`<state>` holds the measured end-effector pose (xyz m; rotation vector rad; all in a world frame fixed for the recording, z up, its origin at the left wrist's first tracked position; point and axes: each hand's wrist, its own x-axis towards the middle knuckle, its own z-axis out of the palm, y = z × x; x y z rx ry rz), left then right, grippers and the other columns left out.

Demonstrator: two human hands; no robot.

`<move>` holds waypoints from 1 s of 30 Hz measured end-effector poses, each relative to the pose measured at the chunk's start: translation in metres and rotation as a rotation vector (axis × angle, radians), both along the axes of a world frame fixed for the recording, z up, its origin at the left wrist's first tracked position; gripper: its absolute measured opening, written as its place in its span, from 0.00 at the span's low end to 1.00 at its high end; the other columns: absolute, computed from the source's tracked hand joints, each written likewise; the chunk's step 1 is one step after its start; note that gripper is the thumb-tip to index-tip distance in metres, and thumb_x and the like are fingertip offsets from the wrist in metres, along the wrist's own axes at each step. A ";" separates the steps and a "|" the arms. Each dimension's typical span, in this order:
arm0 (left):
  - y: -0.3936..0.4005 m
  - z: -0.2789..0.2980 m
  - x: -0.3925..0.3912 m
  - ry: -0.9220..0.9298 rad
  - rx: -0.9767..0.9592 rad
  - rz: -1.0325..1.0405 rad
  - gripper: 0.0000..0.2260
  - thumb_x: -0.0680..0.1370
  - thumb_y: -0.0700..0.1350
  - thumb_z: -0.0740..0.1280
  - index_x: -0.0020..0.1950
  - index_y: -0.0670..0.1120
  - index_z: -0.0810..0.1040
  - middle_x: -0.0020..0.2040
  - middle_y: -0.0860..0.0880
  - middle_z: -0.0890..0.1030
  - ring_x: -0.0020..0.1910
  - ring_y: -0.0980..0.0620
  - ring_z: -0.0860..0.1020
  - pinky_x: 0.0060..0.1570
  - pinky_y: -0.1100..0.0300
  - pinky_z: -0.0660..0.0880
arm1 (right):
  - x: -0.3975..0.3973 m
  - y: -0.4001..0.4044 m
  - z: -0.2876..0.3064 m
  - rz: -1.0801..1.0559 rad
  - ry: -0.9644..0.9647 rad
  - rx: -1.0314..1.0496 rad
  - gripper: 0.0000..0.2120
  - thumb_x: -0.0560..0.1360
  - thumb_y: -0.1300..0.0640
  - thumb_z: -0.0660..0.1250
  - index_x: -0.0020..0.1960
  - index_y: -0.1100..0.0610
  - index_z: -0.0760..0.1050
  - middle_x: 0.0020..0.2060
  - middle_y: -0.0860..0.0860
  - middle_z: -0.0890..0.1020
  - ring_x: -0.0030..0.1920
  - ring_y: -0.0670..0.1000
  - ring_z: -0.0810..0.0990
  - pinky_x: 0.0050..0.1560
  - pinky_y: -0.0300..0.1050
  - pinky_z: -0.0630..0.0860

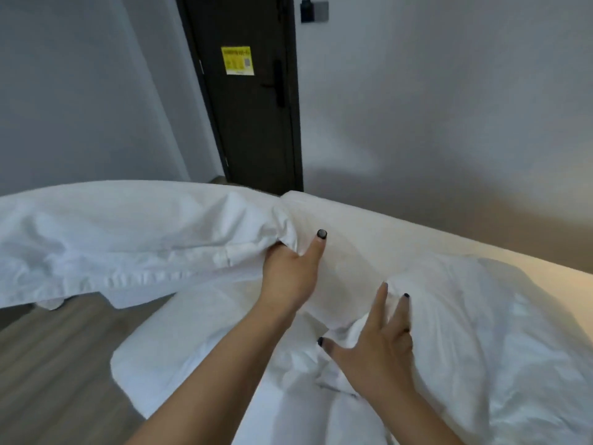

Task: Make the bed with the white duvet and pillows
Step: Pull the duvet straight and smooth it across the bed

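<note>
My left hand (288,274) grips a bunched edge of the white duvet (122,239), with the fingers tucked under the cloth and the thumb out. The duvet is lifted and stretches away to the left, above the floor. My right hand (378,345) lies with spread, straight fingers on a crumpled white mass of bedding (500,332) on the right. The bed's white sheet (359,248) shows between the hands. A white pillow-like corner (179,342) lies below the left forearm at the bed's edge.
A dark door (253,123) with a yellow notice (237,60) stands straight ahead in the grey wall (449,107). Wood-look floor (54,374) runs along the left of the bed. A dark wall switch panel (314,11) sits to the door's right.
</note>
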<state>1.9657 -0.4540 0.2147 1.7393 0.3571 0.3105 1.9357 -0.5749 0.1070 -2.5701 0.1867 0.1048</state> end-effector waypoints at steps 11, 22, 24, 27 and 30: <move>0.058 0.088 -0.119 -0.070 -0.133 0.377 0.16 0.75 0.59 0.70 0.53 0.47 0.79 0.50 0.53 0.81 0.51 0.52 0.80 0.55 0.54 0.77 | -0.010 0.016 0.056 0.426 -0.385 -0.173 0.57 0.62 0.38 0.75 0.78 0.61 0.50 0.76 0.59 0.57 0.77 0.62 0.53 0.72 0.62 0.57; 0.162 0.062 -0.348 -0.120 -0.352 0.898 0.15 0.77 0.53 0.71 0.46 0.43 0.72 0.52 0.45 0.79 0.53 0.44 0.79 0.53 0.48 0.77 | -0.139 0.139 0.115 0.972 -0.622 -0.070 0.16 0.62 0.58 0.73 0.46 0.51 0.72 0.39 0.48 0.75 0.40 0.51 0.71 0.37 0.44 0.65; 0.174 0.046 -0.398 -0.100 -0.348 0.961 0.14 0.74 0.50 0.73 0.49 0.41 0.74 0.51 0.43 0.80 0.51 0.44 0.80 0.48 0.49 0.77 | -0.184 0.157 0.105 1.051 -0.539 -0.038 0.14 0.63 0.59 0.71 0.43 0.52 0.69 0.38 0.46 0.73 0.39 0.52 0.71 0.35 0.45 0.64; 0.183 0.026 -0.472 -0.060 -0.286 1.028 0.10 0.70 0.44 0.72 0.43 0.41 0.73 0.40 0.44 0.74 0.40 0.47 0.75 0.38 0.55 0.70 | -0.261 0.168 0.085 1.101 -0.392 0.020 0.11 0.63 0.61 0.67 0.37 0.52 0.65 0.32 0.47 0.73 0.33 0.52 0.72 0.29 0.45 0.64; 0.186 0.014 -0.544 -0.009 -0.178 1.024 0.09 0.72 0.40 0.70 0.38 0.42 0.71 0.36 0.46 0.70 0.34 0.49 0.70 0.33 0.59 0.67 | -0.348 0.163 0.058 1.084 -0.230 0.081 0.08 0.65 0.63 0.64 0.36 0.56 0.65 0.29 0.50 0.74 0.31 0.53 0.72 0.30 0.46 0.65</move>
